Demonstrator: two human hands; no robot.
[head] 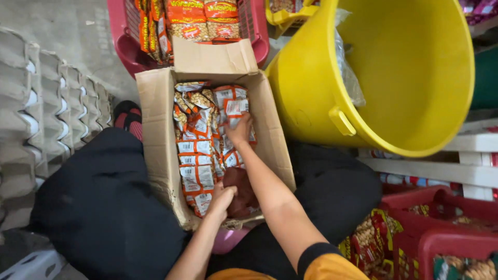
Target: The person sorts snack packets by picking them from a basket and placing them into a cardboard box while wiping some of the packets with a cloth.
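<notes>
An open cardboard box (155,129) rests on my lap, filled with orange and white snack packets (196,155) of nuts. My right hand (239,129) reaches deep into the box, its fingers closed on packets at the right side. Near the box's front edge my left hand (223,198) grips the lower end of the packet row. A dark red-brown patch (239,189) shows in the box between my two hands.
A big yellow tub (415,78) tilts at the right. A pink basket (122,36) with more nut packets stands behind the box. Grey egg trays (46,103) are stacked at the left. Red baskets (441,228) with packets sit at the lower right, beside white slats (441,171).
</notes>
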